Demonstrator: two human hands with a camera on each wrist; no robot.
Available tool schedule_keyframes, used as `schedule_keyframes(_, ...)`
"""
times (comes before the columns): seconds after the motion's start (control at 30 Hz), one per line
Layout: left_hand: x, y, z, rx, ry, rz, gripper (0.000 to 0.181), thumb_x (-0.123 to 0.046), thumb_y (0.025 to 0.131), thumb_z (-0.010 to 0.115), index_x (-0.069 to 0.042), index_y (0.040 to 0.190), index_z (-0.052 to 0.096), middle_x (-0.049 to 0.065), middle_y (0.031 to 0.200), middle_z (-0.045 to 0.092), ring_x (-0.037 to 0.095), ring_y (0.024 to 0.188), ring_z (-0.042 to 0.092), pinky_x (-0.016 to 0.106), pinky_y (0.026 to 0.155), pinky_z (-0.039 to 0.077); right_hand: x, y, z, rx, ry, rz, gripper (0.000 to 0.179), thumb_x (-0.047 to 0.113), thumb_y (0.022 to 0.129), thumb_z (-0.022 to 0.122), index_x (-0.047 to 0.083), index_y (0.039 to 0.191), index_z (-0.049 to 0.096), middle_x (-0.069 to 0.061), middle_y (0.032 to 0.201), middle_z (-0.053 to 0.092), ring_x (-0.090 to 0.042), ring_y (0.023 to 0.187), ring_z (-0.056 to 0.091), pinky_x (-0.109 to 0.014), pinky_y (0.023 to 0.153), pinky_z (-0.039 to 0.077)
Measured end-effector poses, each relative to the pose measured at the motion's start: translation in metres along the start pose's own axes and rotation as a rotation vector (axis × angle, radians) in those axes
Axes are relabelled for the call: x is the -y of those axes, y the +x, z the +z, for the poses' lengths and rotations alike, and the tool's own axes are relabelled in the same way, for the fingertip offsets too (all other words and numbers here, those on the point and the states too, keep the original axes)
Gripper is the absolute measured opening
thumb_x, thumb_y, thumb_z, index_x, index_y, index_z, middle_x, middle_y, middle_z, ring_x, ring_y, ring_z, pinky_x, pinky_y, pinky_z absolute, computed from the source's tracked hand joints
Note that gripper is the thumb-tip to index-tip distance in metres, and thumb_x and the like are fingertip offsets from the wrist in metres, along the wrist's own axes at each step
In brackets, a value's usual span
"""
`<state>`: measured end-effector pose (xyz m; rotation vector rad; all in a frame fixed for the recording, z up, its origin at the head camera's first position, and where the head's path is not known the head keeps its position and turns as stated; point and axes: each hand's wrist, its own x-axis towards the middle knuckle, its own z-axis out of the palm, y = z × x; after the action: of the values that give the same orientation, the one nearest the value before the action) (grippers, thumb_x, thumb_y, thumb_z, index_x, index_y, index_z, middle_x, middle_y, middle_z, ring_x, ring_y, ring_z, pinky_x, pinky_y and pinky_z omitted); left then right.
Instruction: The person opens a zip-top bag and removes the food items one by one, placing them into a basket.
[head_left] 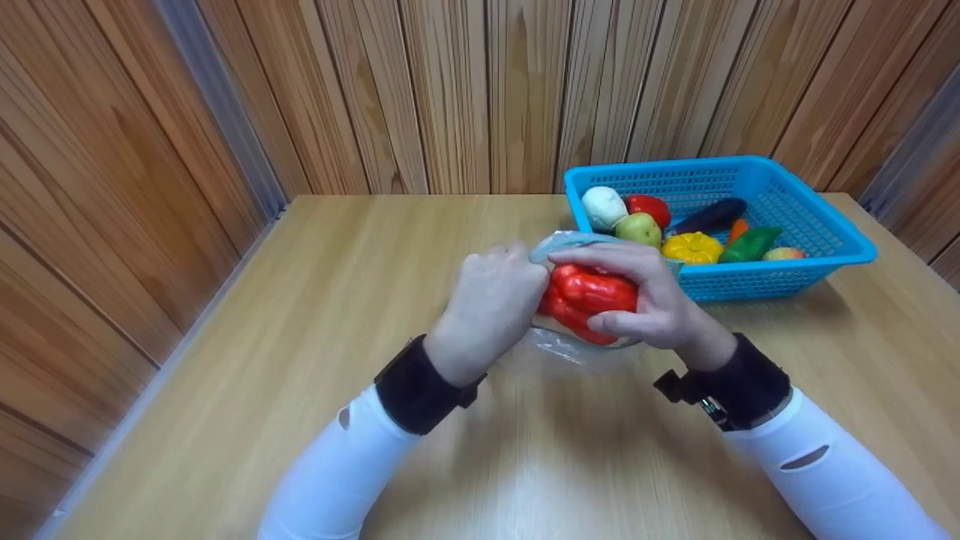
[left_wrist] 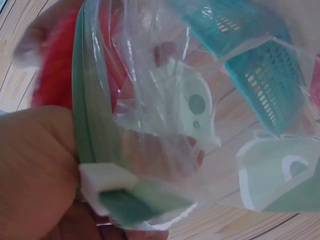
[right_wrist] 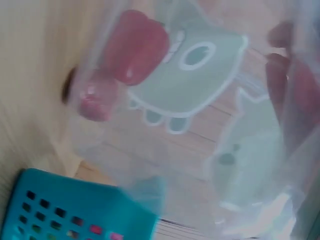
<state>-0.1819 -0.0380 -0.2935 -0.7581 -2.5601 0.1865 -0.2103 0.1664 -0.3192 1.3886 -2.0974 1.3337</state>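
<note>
A red bell pepper (head_left: 589, 296) sits at the mouth of a clear zip bag (head_left: 566, 346), with the fingers and thumb of my right hand (head_left: 649, 289) curled round its side. My left hand (head_left: 495, 307) grips the bag's edge beside it. In the left wrist view, a green zip strip (left_wrist: 82, 100) with a white slider (left_wrist: 105, 180) runs next to that hand, and the pepper looks blurred behind it. Pale green cartoon prints (right_wrist: 200, 65) mark the bag. Through its film the right wrist view shows a red vegetable (right_wrist: 137, 47) and a smaller pinkish-red round item (right_wrist: 98, 97) low in the bag.
A blue plastic basket (head_left: 787, 277) stands at the table's back right, just beyond my right hand. In it lie an eggplant (head_left: 709, 216), a yellow squash (head_left: 691, 248), a green pepper (head_left: 750, 244) and several others. Wood-panel walls (head_left: 450, 97) border the wooden table (head_left: 360, 262).
</note>
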Motion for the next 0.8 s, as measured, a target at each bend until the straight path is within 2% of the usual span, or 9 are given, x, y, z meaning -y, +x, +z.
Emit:
schedule_keyframes(0.13,0.001,-0.001,0.002,0.0,-0.012,0.014,0.016,-0.027,0.094,0.07,-0.014,0.098,0.076,0.006,0.08,0.067,0.019,0.067,0.06,0.03,0.061,0.055,0.009,0.003,-0.002,-0.062,0.053,-0.072,0.057,0.013,0.07,0.069,-0.006,0.124,0.063,-0.013,0.123,0.07,-0.023,0.109,0.063,-0.031,0.09,0.054)
schedule_keyframes(0.23,0.001,-0.002,0.003,-0.007,-0.036,0.032,0.011,-0.019,0.094,0.066,-0.015,0.091,0.075,0.005,0.078,0.066,0.019,0.066,0.06,0.03,0.058,0.054,0.013,0.004,-0.005,-0.153,0.055,-0.109,0.058,0.011,0.068,0.067,-0.009,0.122,0.062,-0.011,0.12,0.07,-0.022,0.105,0.062,-0.031,0.088,0.052)
schedule_keyframes(0.37,0.002,-0.003,0.005,-0.006,-0.063,0.052,0.015,-0.009,0.092,0.063,-0.015,0.086,0.075,0.005,0.078,0.066,0.018,0.065,0.06,0.031,0.055,0.053,0.015,0.007,-0.008,-0.358,0.042,-0.135,0.059,0.006,0.065,0.06,-0.014,0.121,0.057,-0.007,0.116,0.07,-0.021,0.101,0.061,-0.029,0.085,0.051)
schedule_keyframes(0.47,0.002,-0.003,0.006,0.009,-0.081,0.071,0.016,-0.005,0.09,0.063,-0.015,0.085,0.075,0.005,0.078,0.067,0.018,0.065,0.06,0.032,0.054,0.053,0.013,0.009,-0.01,-0.534,0.038,-0.142,0.058,0.004,0.067,0.056,-0.016,0.121,0.054,-0.008,0.113,0.07,-0.023,0.099,0.06,-0.028,0.083,0.051)
schedule_keyframes(0.53,0.002,-0.003,0.005,0.022,-0.086,0.084,0.016,-0.004,0.09,0.064,-0.014,0.087,0.076,0.004,0.078,0.068,0.018,0.066,0.061,0.032,0.055,0.054,0.012,0.01,-0.011,-0.623,0.051,-0.139,0.056,0.003,0.068,0.055,-0.016,0.121,0.053,-0.009,0.112,0.068,-0.025,0.099,0.059,-0.029,0.082,0.052)
schedule_keyframes(0.63,0.003,-0.003,0.004,0.043,-0.092,0.101,0.015,-0.004,0.09,0.065,-0.014,0.09,0.076,0.003,0.078,0.069,0.018,0.066,0.062,0.032,0.056,0.055,0.009,0.01,-0.013,-0.714,0.036,-0.116,0.054,0.002,0.069,0.055,-0.013,0.121,0.053,-0.008,0.113,0.066,-0.025,0.101,0.058,-0.028,0.082,0.052)
schedule_keyframes(0.7,0.003,-0.003,0.004,0.056,-0.099,0.109,0.015,-0.004,0.091,0.065,-0.015,0.093,0.076,0.003,0.077,0.07,0.017,0.066,0.063,0.031,0.057,0.056,0.007,0.011,-0.016,-0.759,-0.009,-0.088,0.054,0.002,0.07,0.056,-0.01,0.123,0.051,-0.005,0.114,0.064,-0.026,0.103,0.057,-0.027,0.083,0.052)
schedule_keyframes(0.8,0.003,-0.003,0.003,0.074,-0.117,0.114,0.016,-0.005,0.092,0.066,-0.015,0.098,0.077,0.002,0.076,0.07,0.017,0.066,0.064,0.03,0.06,0.056,0.002,0.011,-0.022,-0.775,-0.142,-0.003,0.057,0.003,0.075,0.063,-0.004,0.129,0.048,0.0,0.122,0.06,-0.025,0.111,0.054,-0.028,0.088,0.051)
